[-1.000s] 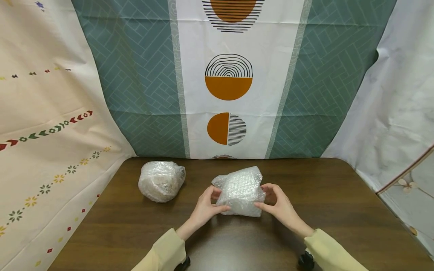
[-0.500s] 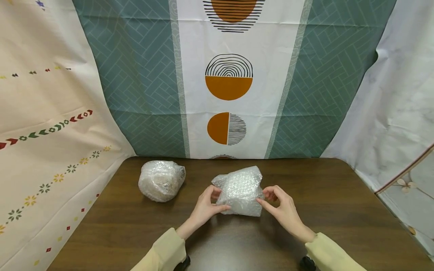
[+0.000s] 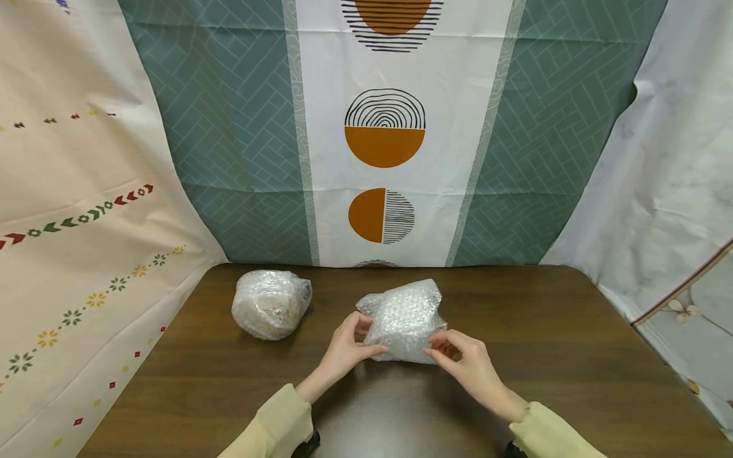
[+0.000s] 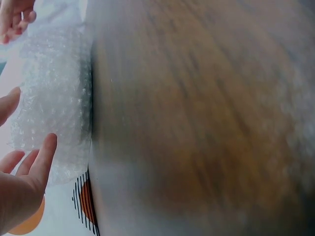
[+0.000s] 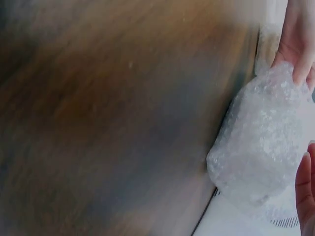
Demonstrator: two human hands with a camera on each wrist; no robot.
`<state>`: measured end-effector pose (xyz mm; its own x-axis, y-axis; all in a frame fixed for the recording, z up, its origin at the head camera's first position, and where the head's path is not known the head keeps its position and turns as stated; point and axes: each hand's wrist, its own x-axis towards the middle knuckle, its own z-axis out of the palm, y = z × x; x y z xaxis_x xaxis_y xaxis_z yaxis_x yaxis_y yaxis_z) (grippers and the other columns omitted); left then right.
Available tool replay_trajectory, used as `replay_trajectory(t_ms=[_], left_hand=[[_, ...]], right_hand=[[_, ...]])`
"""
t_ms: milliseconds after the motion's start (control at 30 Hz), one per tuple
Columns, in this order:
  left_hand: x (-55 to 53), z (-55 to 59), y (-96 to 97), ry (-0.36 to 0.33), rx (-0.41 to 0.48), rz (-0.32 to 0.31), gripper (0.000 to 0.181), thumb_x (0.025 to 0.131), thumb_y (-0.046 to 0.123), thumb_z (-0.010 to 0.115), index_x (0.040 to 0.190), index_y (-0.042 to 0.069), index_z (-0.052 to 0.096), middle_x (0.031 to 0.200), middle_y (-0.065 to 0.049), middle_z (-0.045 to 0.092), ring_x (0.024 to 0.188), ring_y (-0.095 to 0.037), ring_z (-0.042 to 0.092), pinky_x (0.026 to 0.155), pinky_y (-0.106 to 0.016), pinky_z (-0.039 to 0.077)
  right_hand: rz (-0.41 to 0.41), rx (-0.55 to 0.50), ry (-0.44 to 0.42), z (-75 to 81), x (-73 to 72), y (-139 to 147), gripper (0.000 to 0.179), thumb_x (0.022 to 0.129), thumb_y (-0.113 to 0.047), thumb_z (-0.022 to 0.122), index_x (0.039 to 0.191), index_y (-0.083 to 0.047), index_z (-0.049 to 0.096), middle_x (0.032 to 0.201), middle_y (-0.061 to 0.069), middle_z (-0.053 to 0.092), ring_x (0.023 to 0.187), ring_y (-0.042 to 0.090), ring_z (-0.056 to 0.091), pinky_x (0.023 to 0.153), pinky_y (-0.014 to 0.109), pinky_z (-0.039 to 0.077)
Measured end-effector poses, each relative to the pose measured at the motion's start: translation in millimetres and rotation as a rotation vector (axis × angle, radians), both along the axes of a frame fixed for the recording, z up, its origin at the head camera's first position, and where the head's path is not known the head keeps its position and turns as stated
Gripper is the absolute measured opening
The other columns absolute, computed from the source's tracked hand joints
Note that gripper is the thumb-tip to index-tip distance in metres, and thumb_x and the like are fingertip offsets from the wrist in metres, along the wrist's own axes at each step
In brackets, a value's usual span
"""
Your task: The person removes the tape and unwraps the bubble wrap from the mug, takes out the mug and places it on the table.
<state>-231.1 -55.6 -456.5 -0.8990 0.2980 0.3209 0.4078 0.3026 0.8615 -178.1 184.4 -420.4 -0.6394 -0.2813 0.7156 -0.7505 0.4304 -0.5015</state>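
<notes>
A package in bubble wrap (image 3: 403, 318) lies on the table at the centre of the head view. My left hand (image 3: 346, 346) holds its left side, thumb at the front and fingers round the far side. In the right wrist view, that left hand (image 5: 299, 42) touches the wrap's upper end. At the package's right front corner is my right hand (image 3: 466, 359), fingers bent and thumb apart from them. In the right wrist view the right hand's fingers (image 5: 305, 184) appear just off the wrap. What the package contains cannot be made out.
A second, rounder bubble-wrapped bundle (image 3: 272, 305) sits at the table's back left. The dark wooden table (image 3: 544, 356) meets a patterned cloth (image 3: 252, 127) behind. Light cloths (image 3: 86, 267) hang on both sides.
My right hand lifted off the package's right side, then moved toward its front corner, slightly left and nearer me. The left hand and both wrapped things keep their places.
</notes>
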Motion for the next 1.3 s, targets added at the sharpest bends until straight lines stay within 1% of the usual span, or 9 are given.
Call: replay_trajectory(t_ms=[67,200,333,533,700,867,1033,1200,1300], left_hand=[[0.4,-0.2,-0.3,-0.005,0.0,0.003,0.048,0.067,0.025,0.081,0.101,0.007,0.052,0.1,-0.005,0.053,0.088,-0.022,0.053,0.067,-0.03,0.049],[0.5,0.1,-0.4,-0.01,0.01,-0.005,0.048,0.068,0.024,0.081,0.102,0.006,0.052,0.101,-0.006,0.053,0.088,-0.023,0.053,0.067,-0.029,0.049],[-0.1,0.5,-0.3,0.012,0.006,-0.005,0.048,0.067,0.024,0.081,0.101,0.006,0.052,0.1,-0.005,0.053,0.088,-0.023,0.054,0.068,-0.03,0.049],[-1.6,-0.3,0.2,0.053,-0.014,0.013,0.047,0.067,0.024,0.082,0.099,0.006,0.053,0.1,-0.005,0.054,0.085,-0.023,0.055,0.07,-0.037,0.048],[-2.0,-0.9,0.3,0.054,-0.007,0.006,0.047,0.067,0.023,0.082,0.099,0.005,0.053,0.101,-0.007,0.054,0.086,-0.025,0.055,0.071,-0.043,0.048],[-1.7,-0.7,0.3,0.046,-0.014,0.008,0.047,0.067,0.024,0.081,0.099,0.005,0.053,0.101,-0.007,0.054,0.086,-0.025,0.055,0.072,-0.042,0.047],[-1.3,-0.1,0.4,0.039,-0.02,0.013,0.047,0.067,0.025,0.081,0.1,0.006,0.053,0.102,-0.006,0.054,0.087,-0.023,0.055,0.072,-0.039,0.048],[-0.9,0.5,0.7,0.047,-0.008,0.012,0.047,0.068,0.023,0.081,0.099,0.005,0.052,0.102,-0.008,0.054,0.087,-0.026,0.055,0.072,-0.043,0.047],[-0.7,1.0,1.1,0.055,-0.006,0.014,0.047,0.067,0.022,0.081,0.099,0.004,0.052,0.101,-0.009,0.054,0.087,-0.027,0.055,0.072,-0.044,0.047]], right_hand=[[-0.009,-0.003,0.003,-2.8,0.6,-2,0.029,0.064,0.012,0.075,0.086,-0.002,0.063,0.073,0.0,0.06,0.061,0.012,0.056,0.049,0.021,0.046],[-0.044,-0.006,-0.005,-14.6,-3.7,-2,0.028,0.065,0.007,0.077,0.086,-0.006,0.065,0.075,-0.006,0.06,0.062,0.008,0.056,0.05,0.018,0.046],[-0.083,0.011,-0.017,-21.2,-7.8,-4,0.026,0.066,0.001,0.078,0.085,-0.008,0.065,0.075,-0.009,0.058,0.062,0.005,0.054,0.05,0.018,0.045],[-0.146,0.048,-0.05,-21.2,-10.1,-10,0.024,0.066,-0.005,0.08,0.084,-0.009,0.064,0.073,-0.009,0.056,0.06,0.002,0.051,0.051,0.018,0.044],[-0.19,0.086,-0.047,-20.5,-10.9,-14,0.024,0.066,-0.009,0.081,0.084,-0.01,0.064,0.072,-0.007,0.056,0.059,0.003,0.051,0.051,0.02,0.045],[-0.227,0.114,-0.057,-19.9,-10.5,-17,0.024,0.067,-0.01,0.081,0.083,-0.01,0.063,0.072,-0.006,0.056,0.06,0.004,0.051,0.051,0.024,0.047],[-0.281,0.182,-0.01,-22.4,-10.3,-19,0.026,0.066,-0.01,0.081,0.082,-0.01,0.06,0.072,-0.006,0.053,0.059,0.007,0.052,0.051,0.021,0.045],[-0.332,0.253,0.079,-25.1,-12.5,-21,0.028,0.065,-0.012,0.081,0.082,-0.01,0.059,0.07,-0.007,0.052,0.056,0.008,0.051,0.047,0.019,0.042],[-0.342,0.27,0.112,-25.6,-13.1,-21,0.028,0.064,-0.012,0.081,0.08,-0.01,0.058,0.069,-0.006,0.052,0.054,0.008,0.051,0.044,0.019,0.041]])
